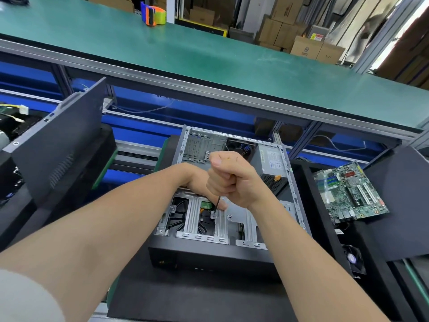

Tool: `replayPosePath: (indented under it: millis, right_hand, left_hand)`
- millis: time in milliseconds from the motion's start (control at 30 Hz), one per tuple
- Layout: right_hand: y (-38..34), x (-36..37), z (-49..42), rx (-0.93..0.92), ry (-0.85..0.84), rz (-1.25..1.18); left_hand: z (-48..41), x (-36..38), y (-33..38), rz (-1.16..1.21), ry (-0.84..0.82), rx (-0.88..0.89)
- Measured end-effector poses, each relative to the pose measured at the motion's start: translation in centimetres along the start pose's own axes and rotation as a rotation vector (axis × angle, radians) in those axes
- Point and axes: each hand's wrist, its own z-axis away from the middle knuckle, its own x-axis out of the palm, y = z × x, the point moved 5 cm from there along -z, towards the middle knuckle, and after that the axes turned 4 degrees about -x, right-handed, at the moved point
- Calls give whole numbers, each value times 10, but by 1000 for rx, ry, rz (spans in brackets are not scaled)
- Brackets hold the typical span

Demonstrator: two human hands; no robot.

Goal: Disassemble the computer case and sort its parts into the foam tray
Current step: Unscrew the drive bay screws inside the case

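Head view: the computer case [232, 257] lies on its side in the middle of the desk [185, 300], open side up, directly under both hands. The right grip [232, 180] is closed in a fist round the handle of a screwdriver [217, 204]. Its thin shaft drops straight down to a screw tab [213, 214] on the metal drive cage [192, 219] at the near end of the case. The left grip [197, 180] sits behind and below the right one, mostly hidden; one fingertip shows just beside the shaft, and I cannot tell whether it pinches it.

Inside the case, a power supply [271, 163] sits in the far right corner.

Right of the case, the black foam tray [311, 205] holds a motherboard [350, 194], with a small fan [354, 259] nearer.

On the left, a dark side panel [62, 140] leans tilted, well apart from the case. Beyond the case rises a green shelf [209, 59] on a metal rail, carrying an orange tape dispenser [153, 13].
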Motion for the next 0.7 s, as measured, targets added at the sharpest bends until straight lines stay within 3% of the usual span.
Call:
replayPosePath:
  millis: [367,600,700]
  right_hand:
    - [-21,-6,3,-110,134,24]
    - [-25,-15,12,-148,248,92]
    - [-28,-20,14,-163,291,110]
  left_hand:
    - [7,-1,6,-57,141,-31]
    - [30,-3,11,-249,404,2]
    - [42,5,3,-191,323,-32]
